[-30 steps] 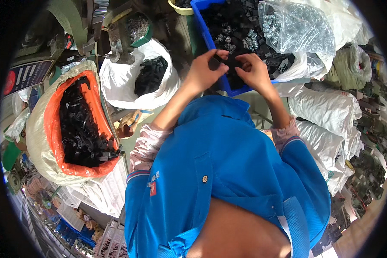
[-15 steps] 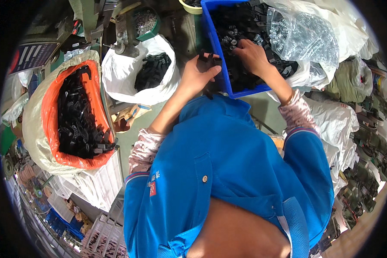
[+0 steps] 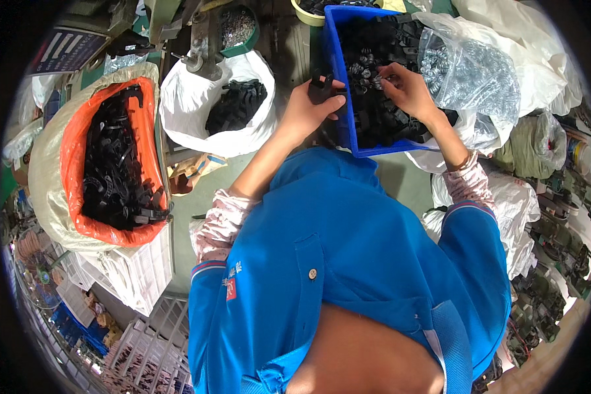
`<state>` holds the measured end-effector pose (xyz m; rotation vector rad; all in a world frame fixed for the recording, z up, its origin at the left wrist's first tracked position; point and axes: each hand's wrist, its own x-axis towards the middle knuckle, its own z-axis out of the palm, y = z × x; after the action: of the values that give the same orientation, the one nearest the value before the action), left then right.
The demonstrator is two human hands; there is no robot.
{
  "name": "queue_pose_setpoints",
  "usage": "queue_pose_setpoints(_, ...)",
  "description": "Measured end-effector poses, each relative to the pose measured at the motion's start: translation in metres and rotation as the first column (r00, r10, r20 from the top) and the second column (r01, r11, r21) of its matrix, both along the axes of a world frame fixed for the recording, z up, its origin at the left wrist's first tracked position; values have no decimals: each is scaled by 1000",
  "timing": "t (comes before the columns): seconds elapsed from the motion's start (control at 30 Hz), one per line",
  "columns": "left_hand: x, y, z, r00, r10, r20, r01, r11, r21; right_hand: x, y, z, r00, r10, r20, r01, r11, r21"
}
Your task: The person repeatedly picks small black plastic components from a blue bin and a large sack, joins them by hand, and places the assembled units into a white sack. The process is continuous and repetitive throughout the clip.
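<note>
My left hand (image 3: 305, 110) is closed around a black plastic piece (image 3: 319, 88), just left of the blue bin (image 3: 350, 118). Over the bin, my right hand (image 3: 412, 97) has its thumb and fingertips pinched together; whatever lies between them is too small to make out. Loose silvery coil springs (image 3: 362, 69) rest on the black parts (image 3: 381, 121) beside those fingertips. A clear plastic bag (image 3: 473, 73) full of similar springs leans on the bin's right side.
To the left stand a white sack (image 3: 177, 111) of black pieces and an orange-lined sack (image 3: 73, 190) of black parts. A metal fixture (image 3: 202, 62) and a green tray (image 3: 253, 41) of small bits sit behind. A yellow bowl (image 3: 306, 18) touches the bin's far corner.
My right hand has moved right and drawn away from the springs, its fingers pinched. The left hand keeps the black piece beside the bin. The whole view has shifted slightly.
</note>
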<state>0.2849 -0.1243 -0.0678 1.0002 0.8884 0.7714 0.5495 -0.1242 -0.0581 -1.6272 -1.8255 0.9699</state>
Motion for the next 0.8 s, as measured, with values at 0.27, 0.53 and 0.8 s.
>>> queue_pose_setpoints(0.27, 17, 9, 7, 999, -29, -26, 30, 999, 37, -5, -7, 9, 846, -182, -501, 97, 977, -190)
queue_pose_setpoints(0.53, 16, 8, 14, 989, 11, -149, 21, 977, 211, -31, -8, 42, 856, -48, -515, -19, 992, -124)
queue_pose_setpoints(0.8, 2, 6, 14, 970, 117, -211, -45, 946, 320, -66, 8, 60, 916, 393, 85, -385, 795, 468)
